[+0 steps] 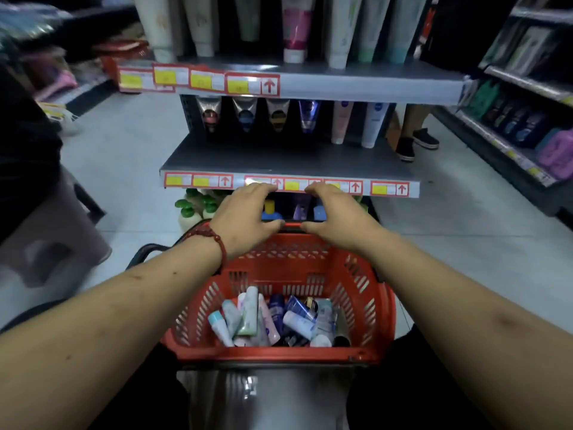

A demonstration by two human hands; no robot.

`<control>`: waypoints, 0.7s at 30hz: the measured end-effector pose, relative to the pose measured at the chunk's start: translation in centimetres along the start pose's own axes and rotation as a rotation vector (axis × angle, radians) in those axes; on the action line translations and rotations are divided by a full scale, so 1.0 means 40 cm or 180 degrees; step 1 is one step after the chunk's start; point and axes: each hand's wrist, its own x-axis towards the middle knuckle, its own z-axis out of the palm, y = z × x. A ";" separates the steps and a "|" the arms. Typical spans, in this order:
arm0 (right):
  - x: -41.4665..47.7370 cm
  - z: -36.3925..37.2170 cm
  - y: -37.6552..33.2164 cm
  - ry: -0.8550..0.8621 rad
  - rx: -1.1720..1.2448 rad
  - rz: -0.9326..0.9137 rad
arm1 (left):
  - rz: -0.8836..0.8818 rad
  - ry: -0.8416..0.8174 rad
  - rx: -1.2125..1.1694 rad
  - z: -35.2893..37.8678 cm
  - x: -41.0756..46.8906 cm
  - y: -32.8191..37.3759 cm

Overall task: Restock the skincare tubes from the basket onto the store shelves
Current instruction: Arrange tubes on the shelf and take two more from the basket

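Red plastic basket point(273, 356) low centre, w/ loose tubes point(248, 311) heaped in its bottom. Over its far rim, L hand point(245, 212) and R hand point(335, 215) side by side, fingers loosely curved, both empty; fingertips point(263, 189) at the price strip point(198, 180) mid-frame, contact unclear. Behind it, grey shelf point(248, 159) w/ upright tubes point(340, 122) along the back, upper centre.

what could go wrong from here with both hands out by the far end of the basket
1. The left hand and right hand are right by the price labels; a careless lift could knock them loose.
2. The tubes in the basket lie in a mixed heap, so one might land in the wrong row.
3. The shelf tubes stand on their caps; a nudge could topple neighbours.
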 end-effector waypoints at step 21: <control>-0.104 0.388 0.113 -0.1441 0.0204 0.1043 | -0.1231 -0.1542 -0.0527 0.363 -0.191 -0.240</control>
